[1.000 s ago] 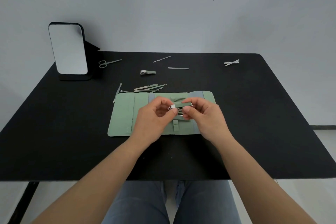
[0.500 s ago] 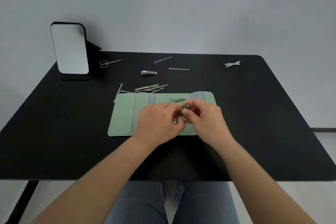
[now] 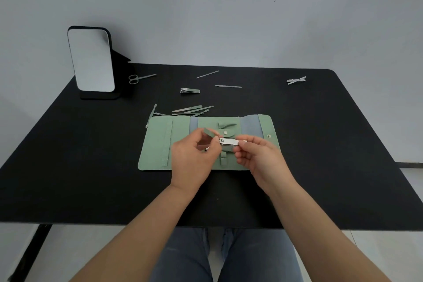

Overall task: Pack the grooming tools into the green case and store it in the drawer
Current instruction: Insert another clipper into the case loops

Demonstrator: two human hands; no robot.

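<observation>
Now that my hands have parted again, right hand (image 3: 258, 155) pinches the nail clipper (image 3: 229, 142), left hand (image 3: 194, 155) pinches its green lever (image 3: 209, 133) swung open; clipper's not yet in the green case (image 3: 158, 144).

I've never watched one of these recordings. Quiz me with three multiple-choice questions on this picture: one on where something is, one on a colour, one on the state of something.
1. Where do the small scissors lie?
A. beside the standing mirror
B. inside the case
C. at the table's right edge

2. What colour is the table top?
A. white
B. black
C. brown

3. How is the green case now?
A. snapped shut
B. rolled up
C. lying open and flat

Answers:
1 A: they lie just right of the mirror, at the back left.
2 B: the top is black all over.
3 C: it is spread flat, its inner straps showing, under the left hand and right hand, which hold a nail clipper above it.
</observation>
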